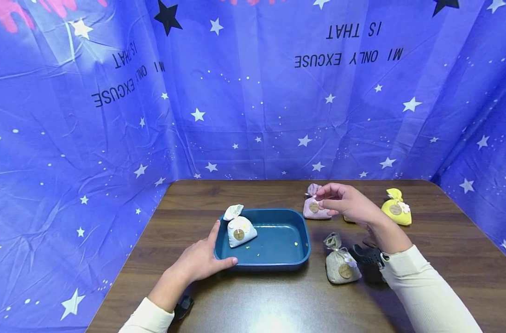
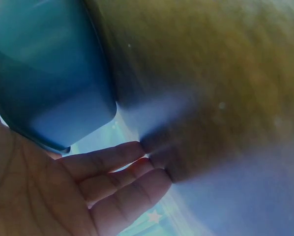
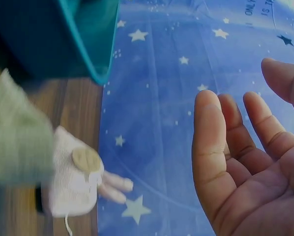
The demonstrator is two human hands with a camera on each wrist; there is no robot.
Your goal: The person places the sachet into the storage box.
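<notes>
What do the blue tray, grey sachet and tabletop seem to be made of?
Blue tray: probably smooth plastic, given its rounded corners and soft sheen; coated metal is possible. Grey sachet: matt, coarse fabric, perhaps linen or burlap, judging by its mottled surface and gathered neck. Tabletop: glossy wood or laminate, showing dark grain and bright reflection.

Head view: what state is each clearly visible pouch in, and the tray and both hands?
Blue tray: uncovered, upright
White cloth pouch: neck tied, inside tray
Pink cloth pouch: neck tied, partly hidden
Grey cloth pouch: neck tied, outside tray
Yellow cloth pouch: neck tied, outside tray
Left hand: spread at the tray's rim
Right hand: holding nothing, by the pink pouch
</notes>
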